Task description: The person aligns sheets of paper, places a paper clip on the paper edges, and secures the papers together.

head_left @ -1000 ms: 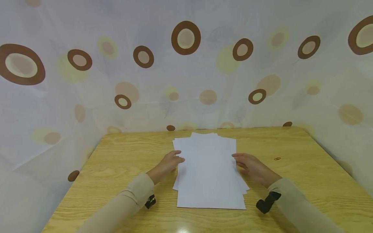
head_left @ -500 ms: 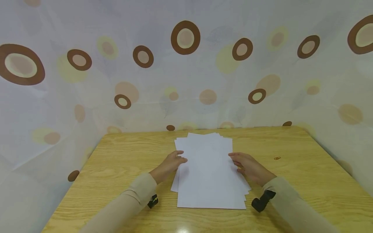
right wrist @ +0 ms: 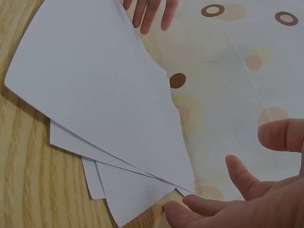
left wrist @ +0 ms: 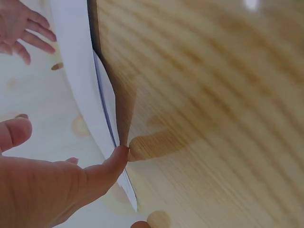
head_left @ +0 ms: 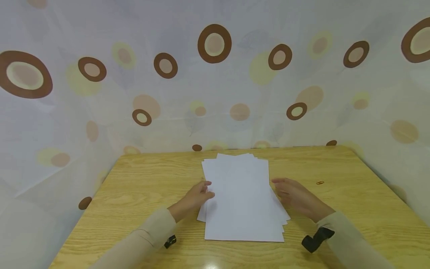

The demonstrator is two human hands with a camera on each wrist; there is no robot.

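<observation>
Paper sheets: unevenly stacked on the bench | left hand, right hand: apart, relaxed, near opposite edges | probably best: press both sides gently, equally, without bending

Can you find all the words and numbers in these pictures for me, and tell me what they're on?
There are none I can read.
The white sheets look blank on top.
The curtain-like backdrop shows only spots and rings.
The black wrist strap on the left has a tiny yellowish mark, too small to make out.
</observation>
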